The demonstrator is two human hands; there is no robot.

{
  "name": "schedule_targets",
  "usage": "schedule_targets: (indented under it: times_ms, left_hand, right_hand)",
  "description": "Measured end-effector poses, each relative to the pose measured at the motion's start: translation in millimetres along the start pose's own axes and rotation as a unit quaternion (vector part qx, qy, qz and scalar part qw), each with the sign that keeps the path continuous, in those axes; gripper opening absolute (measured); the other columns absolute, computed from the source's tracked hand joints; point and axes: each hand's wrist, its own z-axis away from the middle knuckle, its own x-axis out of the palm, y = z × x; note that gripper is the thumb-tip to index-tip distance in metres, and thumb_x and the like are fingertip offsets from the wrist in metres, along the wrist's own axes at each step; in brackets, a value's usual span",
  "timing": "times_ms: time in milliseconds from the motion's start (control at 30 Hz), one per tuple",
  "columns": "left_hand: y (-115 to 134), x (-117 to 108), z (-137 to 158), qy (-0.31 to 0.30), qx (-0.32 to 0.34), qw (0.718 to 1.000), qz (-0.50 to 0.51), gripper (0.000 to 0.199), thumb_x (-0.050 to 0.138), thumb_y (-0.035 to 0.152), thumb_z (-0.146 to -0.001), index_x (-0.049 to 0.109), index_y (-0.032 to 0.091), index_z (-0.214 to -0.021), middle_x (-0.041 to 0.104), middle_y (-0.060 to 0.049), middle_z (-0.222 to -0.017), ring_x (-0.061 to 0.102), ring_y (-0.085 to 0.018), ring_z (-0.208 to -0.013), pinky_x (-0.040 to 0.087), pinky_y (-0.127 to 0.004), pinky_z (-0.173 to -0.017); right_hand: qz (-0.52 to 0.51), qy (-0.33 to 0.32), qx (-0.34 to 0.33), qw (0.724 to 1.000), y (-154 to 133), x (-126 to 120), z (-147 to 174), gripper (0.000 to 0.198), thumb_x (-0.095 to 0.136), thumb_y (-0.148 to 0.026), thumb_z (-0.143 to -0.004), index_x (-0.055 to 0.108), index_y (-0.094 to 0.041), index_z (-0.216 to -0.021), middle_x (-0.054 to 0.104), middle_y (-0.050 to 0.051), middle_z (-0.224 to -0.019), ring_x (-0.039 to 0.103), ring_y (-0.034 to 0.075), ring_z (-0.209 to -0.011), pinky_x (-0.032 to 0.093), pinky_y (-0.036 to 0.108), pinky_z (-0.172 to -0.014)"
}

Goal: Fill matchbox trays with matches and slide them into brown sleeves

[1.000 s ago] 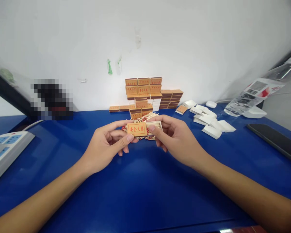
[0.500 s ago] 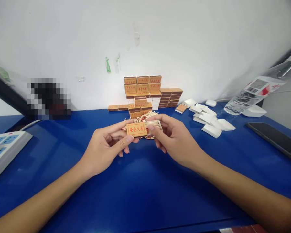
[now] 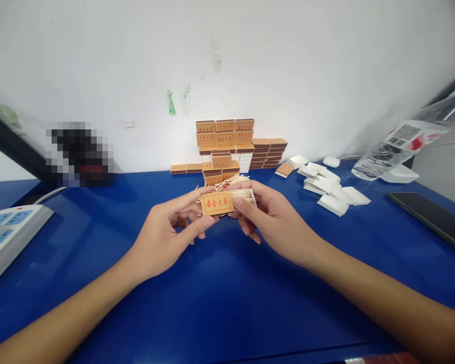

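Observation:
Between my two hands is a partly open matchbox, its orange printed sleeve (image 3: 217, 203) on the left and its white tray of matches (image 3: 243, 194) sticking out on the right. My left hand (image 3: 170, 227) pinches the sleeve, thumb along its lower edge. The tray's right end is gripped by my right hand (image 3: 273, 215), whose thumb presses on the matches. Behind the box lies a pile of loose matches (image 3: 233, 181), mostly covered by the box and fingers. Past the pile, closed matchboxes (image 3: 224, 138) are stacked against the wall.
At the right lie several empty white trays (image 3: 331, 205) and one orange sleeve piece (image 3: 284, 169). A tilted water bottle (image 3: 387, 146), a white earbud case (image 3: 331, 162) and a black phone (image 3: 432, 215) are farther right. A power strip (image 3: 18, 227) stands on the left of the blue table (image 3: 227, 303).
The sleeve has slid further over the tray, so less of the matches shows. Both hands still hold the matchbox, and the view has shifted slightly.

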Motion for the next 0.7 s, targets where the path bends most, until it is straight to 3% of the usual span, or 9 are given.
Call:
schedule_targets:
  times_ms: [133, 233, 333, 533, 633, 700]
  left_hand:
    - [-1, 2, 1, 0.008, 0.005, 1.000, -0.012, 0.062, 0.076, 0.039, -0.092, 0.058, 0.023, -0.150, 0.075, -0.006, -0.095, 0.065, -0.014, -0.068, 0.056, -0.023, -0.056]
    - [-1, 3, 1, 0.012, 0.001, 1.000, 0.000, 0.062, 0.076, 0.040, -0.092, 0.058, 0.024, -0.150, 0.076, -0.007, -0.098, 0.066, -0.014, -0.068, 0.056, -0.023, -0.055]
    - [0, 4, 2, 0.013, 0.001, 1.000, 0.004, 0.061, 0.075, 0.041, -0.092, 0.059, 0.025, -0.149, 0.076, -0.006, -0.095, 0.066, -0.015, -0.067, 0.056, -0.023, -0.054]
    - [2, 5, 3, 0.025, 0.012, 0.999, -0.046, 0.058, 0.077, 0.041, -0.091, 0.064, 0.027, -0.145, 0.076, -0.003, -0.088, 0.065, -0.014, -0.068, 0.058, -0.024, -0.059]
    - [2, 7, 2, 0.073, 0.021, 0.997, -0.020, 0.062, 0.081, 0.041, -0.087, 0.065, 0.024, -0.144, 0.077, -0.005, -0.091, 0.066, -0.015, -0.067, 0.057, -0.024, -0.055]
    - [1, 9, 2, 0.089, 0.020, 0.996, -0.006, 0.064, 0.082, 0.042, -0.086, 0.064, 0.023, -0.144, 0.078, -0.006, -0.095, 0.067, -0.015, -0.067, 0.056, -0.023, -0.053]
  right_hand:
    - [0.028, -0.006, -0.023, 0.999, 1, 2, 3, 0.048, 0.053, -0.060, -0.103, 0.054, -0.024, -0.134, 0.061, 0.000, -0.085, 0.060, 0.014, -0.067, 0.049, 0.025, -0.048]
    - [0.038, 0.013, -0.029, 0.999, 3, 5, 8, 0.055, 0.043, -0.063, -0.105, 0.047, -0.029, -0.148, 0.066, 0.009, -0.123, 0.066, 0.019, -0.091, 0.061, 0.037, -0.077]
    - [0.007, 0.014, -0.012, 1.000, 6, 9, 11, 0.060, 0.038, -0.066, -0.105, 0.038, -0.038, -0.158, 0.057, 0.009, -0.148, 0.068, 0.022, -0.106, 0.058, 0.046, -0.098]
    - [-0.043, -0.039, 0.007, 0.998, 13, 14, 11, 0.067, 0.039, -0.069, -0.103, 0.027, -0.043, -0.164, 0.053, 0.009, -0.155, 0.069, 0.025, -0.112, 0.059, 0.048, -0.098]
    - [-0.056, 0.001, -0.042, 0.998, 9, 18, 9, 0.062, 0.034, -0.067, -0.105, 0.033, -0.041, -0.162, 0.052, 0.008, -0.156, 0.063, 0.027, -0.125, 0.061, 0.046, -0.095]
    - [0.007, 0.016, -0.070, 0.997, 7, 23, 12, 0.063, 0.023, -0.066, -0.107, 0.032, -0.038, -0.163, 0.053, 0.009, -0.155, 0.061, 0.027, -0.130, 0.060, 0.045, -0.096]
